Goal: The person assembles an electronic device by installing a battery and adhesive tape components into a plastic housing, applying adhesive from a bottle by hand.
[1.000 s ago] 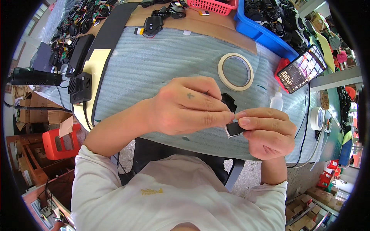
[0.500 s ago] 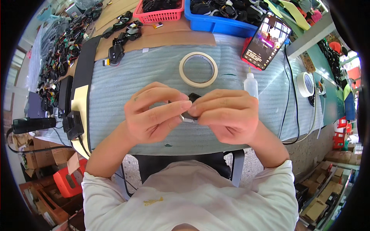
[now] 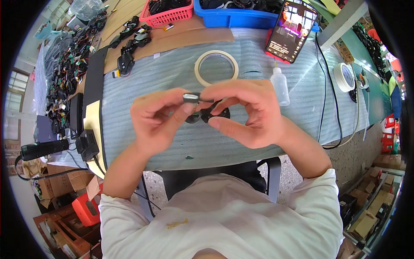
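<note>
Both my hands are raised over the front part of the table, close together. Between thumb and forefinger, my left hand point(image 3: 157, 118) pinches a small flat silver-and-black piece point(image 3: 191, 98). My right hand point(image 3: 252, 114) is curled round a black rounded part point(image 3: 220, 114), its thumb against the part's lower edge. The right forefinger reaches across to the silver-and-black piece. Another dark rounded part point(image 3: 193, 118) shows just below the left fingers; whether it joins the black one is hidden. Beyond the hands lies a roll of cream tape point(image 3: 198, 69).
Behind stand a red basket point(image 3: 168, 17) and a blue bin point(image 3: 237, 19) of black parts. A phone point(image 3: 291, 32) leans upright near a clear squeeze bottle point(image 3: 280, 88). White tape point(image 3: 344, 77) and cables lie right. Black device parts point(image 3: 126, 62) and a wired heap point(image 3: 77, 64) lie left.
My hands have moved slightly away from my body and opened out. The silver-and-black piece has come up into view in my left fingers, and the black parts show more. The view has shifted a little.
</note>
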A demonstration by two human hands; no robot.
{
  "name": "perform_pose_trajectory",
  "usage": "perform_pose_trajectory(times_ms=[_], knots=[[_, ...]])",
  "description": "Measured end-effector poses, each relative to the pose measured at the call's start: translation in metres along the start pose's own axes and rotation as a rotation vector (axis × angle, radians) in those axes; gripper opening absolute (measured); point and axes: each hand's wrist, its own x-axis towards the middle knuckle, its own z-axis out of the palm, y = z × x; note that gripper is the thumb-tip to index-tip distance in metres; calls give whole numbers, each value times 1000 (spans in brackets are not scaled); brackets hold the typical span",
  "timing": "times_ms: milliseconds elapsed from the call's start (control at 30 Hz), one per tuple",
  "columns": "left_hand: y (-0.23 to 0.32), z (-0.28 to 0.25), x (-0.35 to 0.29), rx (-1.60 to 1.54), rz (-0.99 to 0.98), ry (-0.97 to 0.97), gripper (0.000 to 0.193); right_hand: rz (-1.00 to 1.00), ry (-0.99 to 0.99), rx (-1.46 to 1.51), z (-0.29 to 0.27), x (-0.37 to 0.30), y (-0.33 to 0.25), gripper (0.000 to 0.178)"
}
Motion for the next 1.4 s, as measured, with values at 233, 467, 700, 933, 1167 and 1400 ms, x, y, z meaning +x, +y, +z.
perform_pose_trajectory(times_ms=[233, 467, 700, 933, 1167, 1400], knots=[[2, -3, 3, 155, 21, -128, 16, 123, -145, -300, -9, -5, 2, 15], [-3, 4, 0, 314, 138, -81, 20, -46, -161, -414, 1, -9, 4, 22], [-10, 12, -5, 472, 189, 40, 22, -216, -139, -472, 24, -25, 5, 23], [-13, 6, -7, 378, 81, 70, 21, -503, -163, -457, 4, -18, 1, 27], [-7, -3, -1, -230, -130, -78, 23, -54, -63, -133, -12, -5, 4, 10], [5, -8, 2, -265, -61, -305, 22, 126, -175, 284, -6, -4, -2, 27]])
